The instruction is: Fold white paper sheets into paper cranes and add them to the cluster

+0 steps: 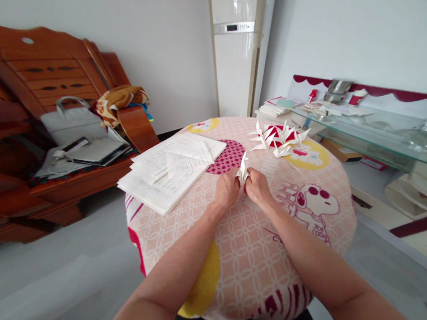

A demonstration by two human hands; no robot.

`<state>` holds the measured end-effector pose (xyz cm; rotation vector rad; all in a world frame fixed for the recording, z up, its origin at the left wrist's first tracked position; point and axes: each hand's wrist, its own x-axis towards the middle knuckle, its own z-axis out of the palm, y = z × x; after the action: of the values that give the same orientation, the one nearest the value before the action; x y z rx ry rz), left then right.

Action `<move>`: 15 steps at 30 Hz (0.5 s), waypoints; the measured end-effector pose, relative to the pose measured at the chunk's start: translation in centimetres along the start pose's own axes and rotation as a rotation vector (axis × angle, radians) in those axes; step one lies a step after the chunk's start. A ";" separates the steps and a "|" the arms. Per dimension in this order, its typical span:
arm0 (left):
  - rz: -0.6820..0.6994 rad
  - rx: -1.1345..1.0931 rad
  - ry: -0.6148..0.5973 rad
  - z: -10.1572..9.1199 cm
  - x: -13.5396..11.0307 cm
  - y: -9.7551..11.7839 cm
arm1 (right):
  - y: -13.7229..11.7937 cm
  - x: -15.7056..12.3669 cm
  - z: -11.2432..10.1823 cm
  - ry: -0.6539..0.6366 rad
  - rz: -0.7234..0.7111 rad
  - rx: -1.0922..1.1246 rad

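Note:
My left hand and my right hand meet at the middle of a round table covered with a pink cartoon-print cloth. Both pinch a small folded white paper piece that stands up between the fingertips. A stack of printed white sheets lies to the left of my hands. Several finished white folded paper figures sit in a cluster at the far right of the table.
A carved wooden bench with a grey bag, papers and a folded blanket stands at the left. A glass-topped cabinet with small items runs along the right wall. A tall white air conditioner stands behind the table.

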<state>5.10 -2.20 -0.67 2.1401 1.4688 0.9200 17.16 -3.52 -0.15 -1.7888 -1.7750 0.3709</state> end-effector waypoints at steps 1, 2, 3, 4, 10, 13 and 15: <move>-0.002 0.001 -0.001 0.0 0.0 0.0 | 0.0 0.0 0.0 -0.004 0.000 0.000; -0.006 0.002 -0.001 0.0 0.0 0.0 | 0.0 0.0 0.1 -0.009 0.002 0.000; -0.010 0.004 -0.001 0.0 0.0 0.0 | 0.1 0.1 0.1 -0.013 0.003 -0.001; -0.013 0.006 0.000 0.0 0.0 0.0 | 0.1 0.1 0.2 -0.014 0.002 -0.004; -0.008 0.020 0.003 0.0 0.0 0.1 | 0.1 0.2 0.3 -0.024 0.006 -0.023; -0.001 0.050 0.010 0.1 0.0 0.0 | 0.1 0.2 0.3 -0.029 0.002 -0.028; 0.006 0.070 0.013 0.2 0.0 -0.1 | 0.1 0.2 0.4 -0.030 -0.001 -0.031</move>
<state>5.17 -2.15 -0.86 2.1930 1.5229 0.8980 17.06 -3.27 -0.48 -1.8125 -1.8115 0.3728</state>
